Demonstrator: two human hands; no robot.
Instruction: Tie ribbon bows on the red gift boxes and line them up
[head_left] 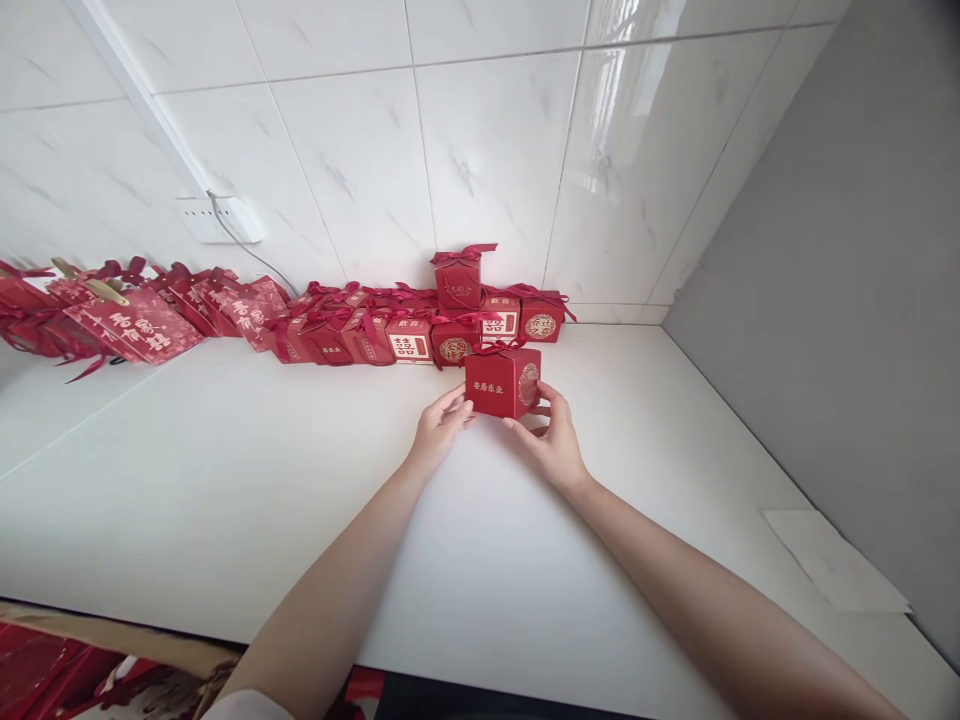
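Note:
Between my two hands is a red gift box (491,385) with gold lettering, a round gold emblem on its right side and a ribbon bow on top. My left hand (442,425) has its fingers against the box's left side. My right hand (553,435) grips the right side, thumb at the lower front edge. Just behind stands a row of similar ribbon-tied boxes (411,345), some red and some with white panels. One more red box (458,280) sits on top of that row.
Red patterned gift bags (161,325) lean in a cluster at the left. A wall socket (219,220) with a cable is on the tiled wall (345,150). A white paper sheet (832,560) lies at the right on the white table (247,480). Red items fill a carton (120,640) at lower left.

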